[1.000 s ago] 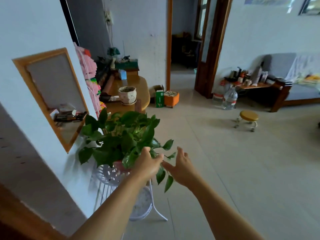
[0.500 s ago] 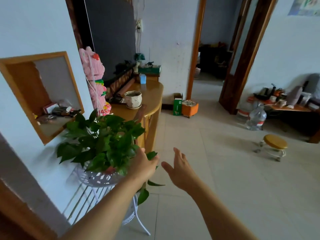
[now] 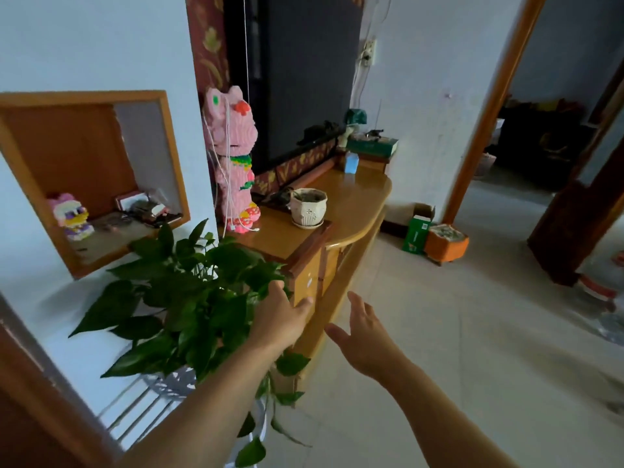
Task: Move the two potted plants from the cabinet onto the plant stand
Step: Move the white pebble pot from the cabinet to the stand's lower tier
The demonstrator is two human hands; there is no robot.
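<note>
The leafy potted plant (image 3: pixel 189 292) sits on the top ring of the white plant stand (image 3: pixel 175 383), low on the left, just beside the wooden cabinet (image 3: pixel 351 204). Its pot is hidden under the leaves, so it is hard to tell if it sits flat on the stand. If it sits crooked, it could tip and fall. Long vines hang down past the stand, and an arm could catch one and pull the plant over.

The left hand (image 3: pixel 280 319) is at the right edge of the leaves. Its fingers are loose and a little curled, and it holds nothing. It seems to touch the leaves, but that is not sure. The right hand (image 3: pixel 364 336) is in the air near the cabinet's side, wide open with the fingers spread, and it is empty too.

The second plant, a small white pot (image 3: pixel 309 207), stands on a saucer on the worktop of the cabinet, well apart from both hands. The saucer could slide off and break if only the pot is lifted. The tall pink block toy (image 3: pixel 233 157) beside it could get knocked.
</note>
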